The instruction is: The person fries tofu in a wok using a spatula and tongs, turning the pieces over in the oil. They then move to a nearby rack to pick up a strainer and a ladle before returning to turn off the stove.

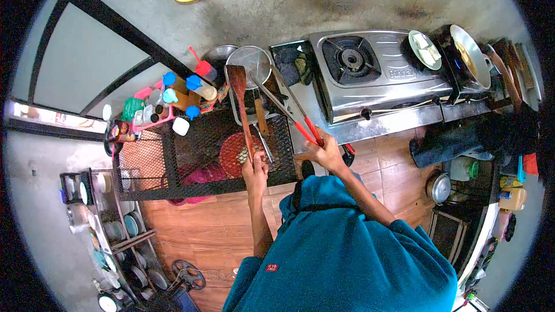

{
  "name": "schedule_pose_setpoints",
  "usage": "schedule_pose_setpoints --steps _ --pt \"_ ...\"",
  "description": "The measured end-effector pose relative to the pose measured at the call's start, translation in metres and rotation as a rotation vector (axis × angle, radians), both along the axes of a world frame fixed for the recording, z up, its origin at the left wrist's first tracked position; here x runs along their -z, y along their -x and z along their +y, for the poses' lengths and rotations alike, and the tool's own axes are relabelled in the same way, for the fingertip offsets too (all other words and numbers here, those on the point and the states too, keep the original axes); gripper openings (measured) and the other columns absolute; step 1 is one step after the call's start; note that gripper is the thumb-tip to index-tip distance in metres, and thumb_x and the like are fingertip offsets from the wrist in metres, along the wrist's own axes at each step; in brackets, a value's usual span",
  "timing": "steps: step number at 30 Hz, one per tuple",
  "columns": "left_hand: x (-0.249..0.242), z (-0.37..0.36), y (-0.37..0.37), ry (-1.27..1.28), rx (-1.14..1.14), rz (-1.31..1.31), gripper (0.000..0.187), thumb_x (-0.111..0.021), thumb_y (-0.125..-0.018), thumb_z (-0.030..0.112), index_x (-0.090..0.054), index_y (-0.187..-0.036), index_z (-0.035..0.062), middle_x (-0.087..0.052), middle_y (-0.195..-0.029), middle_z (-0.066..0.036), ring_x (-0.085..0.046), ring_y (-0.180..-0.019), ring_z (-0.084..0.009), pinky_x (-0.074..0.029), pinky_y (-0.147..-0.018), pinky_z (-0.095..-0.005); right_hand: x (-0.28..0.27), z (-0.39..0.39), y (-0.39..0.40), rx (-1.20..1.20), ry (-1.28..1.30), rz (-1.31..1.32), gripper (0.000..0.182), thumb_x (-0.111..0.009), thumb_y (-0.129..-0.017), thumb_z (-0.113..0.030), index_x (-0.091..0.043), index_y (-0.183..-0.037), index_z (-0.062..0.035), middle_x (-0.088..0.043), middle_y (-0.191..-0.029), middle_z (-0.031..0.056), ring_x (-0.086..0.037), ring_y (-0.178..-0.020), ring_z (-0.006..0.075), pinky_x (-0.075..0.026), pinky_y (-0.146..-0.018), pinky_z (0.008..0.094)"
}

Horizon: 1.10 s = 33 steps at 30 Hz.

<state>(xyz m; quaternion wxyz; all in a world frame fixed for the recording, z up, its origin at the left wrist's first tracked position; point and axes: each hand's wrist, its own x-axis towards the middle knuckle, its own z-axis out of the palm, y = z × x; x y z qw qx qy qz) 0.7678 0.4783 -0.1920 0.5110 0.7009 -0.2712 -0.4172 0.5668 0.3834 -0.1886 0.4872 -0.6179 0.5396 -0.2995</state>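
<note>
My left hand [255, 172] is closed around the handle of a wooden spatula [238, 84], its flat blade pointing away from me. My right hand [325, 151] grips a pair of metal tongs [276, 99] with red handles; their arms stand apart. Both tools reach over a black mesh rack [196, 182]. Beneath the tool ends are a round mesh strainer [252, 56] and a metal tray [236, 110]. A utensil with a wooden handle [260, 117] lies between the spatula and the tongs.
On the silver gas stove [399, 86] sits a plate [432, 62] of white blocks. A frying pan [478, 60] stands at right beside another person's arm [506, 78]. Bottles with blue caps [201, 88] crowd the rack's left end. A dish shelf [124, 234] stands lower left.
</note>
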Motion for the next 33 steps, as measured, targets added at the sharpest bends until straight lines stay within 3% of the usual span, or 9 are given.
schedule_pose_setpoints --steps 5,7,10,11,12,14,15,31,33 --pt "0.003 -0.006 -0.030 -0.016 0.064 -0.133 0.032 -0.044 -0.098 0.031 -0.058 -0.100 0.0023 -0.045 -0.057 0.001 -0.040 -0.047 -0.0055 -0.032 -0.042 -0.0228 -0.005 -0.002 0.003 -0.032 -0.048 -0.073 0.046 -0.067 -0.079 -0.026 -0.057 -0.116 -0.0016 -0.055 -0.070 0.0107 -0.053 -0.064 0.0191 -0.048 -0.066 0.0361" --pt "0.005 -0.008 -0.045 -0.022 0.037 -0.167 0.031 -0.045 -0.098 0.031 -0.058 -0.100 0.0035 -0.044 -0.057 0.002 -0.040 -0.047 -0.0059 -0.032 -0.043 -0.0239 -0.028 -0.002 0.005 0.033 -0.544 -0.491 0.035 -0.064 -0.084 -0.021 -0.056 -0.114 -0.0042 -0.046 -0.063 0.0005 -0.044 -0.057 0.0090 -0.041 -0.054 0.0271" --pt "0.002 -0.011 -0.059 0.000 -0.010 -0.186 0.031 -0.044 -0.098 0.031 -0.059 -0.101 0.0038 -0.042 -0.057 0.003 -0.038 -0.047 -0.0046 -0.031 -0.042 -0.0241 -0.040 -0.007 0.010 -0.049 -0.700 -0.739 0.029 -0.060 -0.088 -0.016 -0.052 -0.114 -0.0062 -0.035 -0.061 -0.0068 -0.033 -0.051 0.0025 -0.029 -0.046 0.0209" --pt "0.002 -0.011 -0.066 -0.053 0.057 -0.275 0.030 -0.043 -0.098 0.029 -0.058 -0.103 0.0033 -0.051 -0.060 -0.005 -0.049 -0.049 -0.0141 -0.037 -0.046 -0.0310 -0.045 -0.006 0.009 -0.073 -0.689 -0.786 0.026 -0.058 -0.090 -0.016 -0.050 -0.112 -0.0056 -0.033 -0.060 -0.0073 -0.029 -0.047 0.0020 -0.021 -0.043 0.0209" --pt "0.000 -0.010 -0.065 -0.055 0.050 -0.274 0.030 -0.043 -0.098 0.029 -0.058 -0.103 0.0033 -0.051 -0.060 -0.005 -0.049 -0.049 -0.0141 -0.037 -0.046 -0.0310 -0.044 -0.007 0.007 -0.079 -0.693 -0.784 0.026 -0.058 -0.090 -0.016 -0.050 -0.112 -0.0056 -0.033 -0.060 -0.0073 -0.029 -0.047 0.0020 -0.021 -0.043 0.0209" --pt "-0.005 -0.010 -0.062 -0.054 0.173 -0.641 0.028 -0.043 -0.097 0.026 -0.057 -0.104 0.0027 -0.061 -0.073 -0.016 -0.059 -0.061 -0.0305 -0.043 -0.056 -0.0408 -0.043 -0.009 0.005 -0.053 -0.778 -0.942 0.023 -0.056 -0.091 -0.019 -0.050 -0.110 -0.0066 -0.032 -0.058 -0.0079 -0.027 -0.043 0.0030 -0.022 -0.043 0.0210" --pt "-0.012 -0.010 -0.058 -0.073 0.220 -0.595 0.027 -0.043 -0.096 0.024 -0.056 -0.107 0.0026 -0.063 -0.088 -0.022 -0.060 -0.080 -0.0410 -0.045 -0.068 -0.0472 -0.044 -0.010 0.003 -0.056 -0.780 -0.939 0.023 -0.056 -0.091 -0.019 -0.050 -0.110 -0.0066 -0.032 -0.058 -0.0079 -0.027 -0.043 0.0030 -0.022 -0.043 0.0210" --pt "-0.022 0.002 -0.072 -0.241 0.276 -0.731 0.028 -0.043 -0.096 0.028 -0.052 -0.105 0.0028 -0.060 -0.084 -0.029 -0.056 -0.083 -0.0482 -0.042 -0.068 -0.0554 -0.050 -0.026 0.000 -0.096 -0.892 -0.909 0.026 -0.053 -0.093 -0.023 -0.051 -0.116 -0.0103 -0.029 -0.053 -0.0081 -0.024 -0.040 0.0050 -0.024 -0.046 0.0224" --pt "-0.021 0.004 -0.078 -0.250 0.287 -0.736 0.029 -0.043 -0.096 0.027 -0.054 -0.107 0.0027 -0.062 -0.090 -0.025 -0.058 -0.087 -0.0445 -0.045 -0.072 -0.0510 -0.045 -0.031 0.003 -0.109 -0.920 -0.926 0.025 -0.053 -0.093 -0.024 -0.051 -0.115 -0.0107 -0.029 -0.053 -0.0079 -0.024 -0.041 0.0049 -0.025 -0.047 0.0231"
